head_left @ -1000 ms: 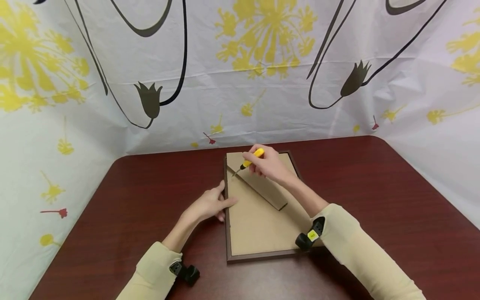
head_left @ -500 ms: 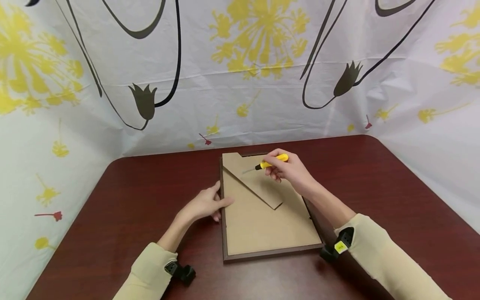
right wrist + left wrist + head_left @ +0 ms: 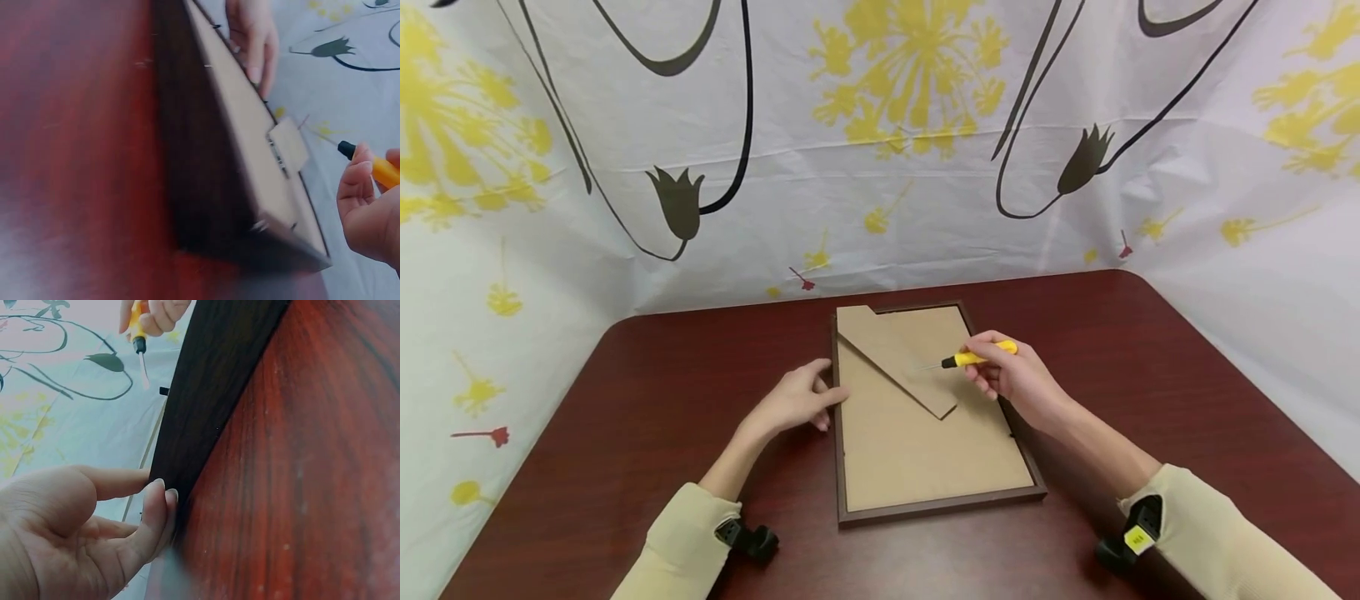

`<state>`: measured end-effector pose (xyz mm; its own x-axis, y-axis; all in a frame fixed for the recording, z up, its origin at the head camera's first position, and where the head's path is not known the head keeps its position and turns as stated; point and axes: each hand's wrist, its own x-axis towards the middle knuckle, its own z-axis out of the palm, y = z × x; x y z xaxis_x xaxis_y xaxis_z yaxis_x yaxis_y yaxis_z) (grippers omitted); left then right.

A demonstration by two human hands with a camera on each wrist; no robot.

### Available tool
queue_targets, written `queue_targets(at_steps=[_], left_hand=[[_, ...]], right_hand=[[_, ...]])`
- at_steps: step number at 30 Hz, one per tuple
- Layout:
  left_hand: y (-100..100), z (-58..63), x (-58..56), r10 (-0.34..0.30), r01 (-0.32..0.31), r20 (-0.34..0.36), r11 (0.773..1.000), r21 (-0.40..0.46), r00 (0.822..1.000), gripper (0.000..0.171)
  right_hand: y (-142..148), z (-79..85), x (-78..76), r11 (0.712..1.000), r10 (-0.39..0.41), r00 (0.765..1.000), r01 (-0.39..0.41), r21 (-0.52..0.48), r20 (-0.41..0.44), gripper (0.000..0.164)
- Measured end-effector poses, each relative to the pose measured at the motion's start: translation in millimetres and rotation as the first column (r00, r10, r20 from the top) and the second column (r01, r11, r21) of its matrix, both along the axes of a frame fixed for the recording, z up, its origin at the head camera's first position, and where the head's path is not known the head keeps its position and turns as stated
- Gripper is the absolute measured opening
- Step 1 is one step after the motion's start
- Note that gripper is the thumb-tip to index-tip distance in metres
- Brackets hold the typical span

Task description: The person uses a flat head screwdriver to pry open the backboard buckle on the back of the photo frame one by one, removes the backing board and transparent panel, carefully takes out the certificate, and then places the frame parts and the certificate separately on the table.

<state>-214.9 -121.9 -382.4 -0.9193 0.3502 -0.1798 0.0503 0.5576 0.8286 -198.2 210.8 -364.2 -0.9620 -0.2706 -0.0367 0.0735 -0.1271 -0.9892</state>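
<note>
A picture frame (image 3: 942, 502) with a dark brown rim lies back side up on the table. Its tan backing board (image 3: 917, 467) bears a slanted stand flap (image 3: 895, 358). My left hand (image 3: 797, 398) holds the frame's left edge, thumb over the rim and fingers against the outer side. In my right hand (image 3: 1011, 379) is a screwdriver (image 3: 985, 357) with a yellow handle and black collar, its thin shaft pointing left above the flap. In the right wrist view the screwdriver tip (image 3: 322, 134) is apart from the board.
Small dark tabs (image 3: 164, 391) stand along the frame's inner edge. The reddish-brown table (image 3: 715, 350) stretches around it. Behind hangs a white flowered curtain (image 3: 880, 167). Each wrist wears a small black camera (image 3: 748, 540).
My right hand has moved right and nearer with the screwdriver, drawing its tip away from the frame's left edge. The left hand stays at that edge; the view has shifted slightly.
</note>
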Motion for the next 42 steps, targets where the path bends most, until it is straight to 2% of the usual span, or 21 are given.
queue_targets(at_steps=[5, 8, 18, 23, 30, 35, 38, 42], left_hand=[[2, 0.0, -5.8, 0.0, -0.005, -0.067, 0.998, -0.061, 0.998, 0.071], [3, 0.2, -8.6, 0.014, -0.021, -0.084, 0.997, -0.081, 0.996, 0.069], [7, -3.2, -3.8, 0.028, -0.032, -0.066, 0.997, -0.068, 0.997, 0.069], [7, -3.9, 4.7, 0.041, -0.047, -0.077, 0.996, -0.076, 0.996, 0.07], [13, -6.0, 25.3, 0.088, -0.098, -0.126, 0.992, -0.075, 0.988, 0.072], [19, -5.2, 39.8, 0.087, -0.105, -0.16, 0.989, -0.108, 0.983, 0.072], [18, -2.4, 42.5, 0.1, -0.126, -0.169, 0.98, -0.156, 0.981, 0.073], [15, 3.9, 39.9, 0.12, -0.171, -0.232, 0.962, -0.213, 0.965, 0.074]], right_hand=[[2, -14.2, 13.8, 0.999, 0.029, 0.999, -0.03, -0.032, -0.013, 0.018], [-1, -21.8, 20.6, 0.998, 0.05, 0.998, -0.051, -0.029, -0.038, 0.017], [-7, -34.0, 26.6, 0.999, -0.004, 0.988, 0.011, 0.051, -0.154, 0.025], [-3, -36.1, 20.2, 0.996, 0.024, 0.982, -0.007, 0.091, -0.186, 0.026], [10, -37.5, -2.1, 0.991, 0.135, 0.961, -0.13, 0.039, -0.241, 0.022], [18, -37.7, -13.6, 0.986, 0.163, 0.954, -0.163, 0.02, -0.252, 0.02], [19, -36.8, -15.7, 0.983, 0.184, 0.95, -0.184, 0.022, -0.252, 0.019], [18, -32.1, -9.9, 0.984, 0.175, 0.956, -0.174, 0.027, -0.236, 0.018]])
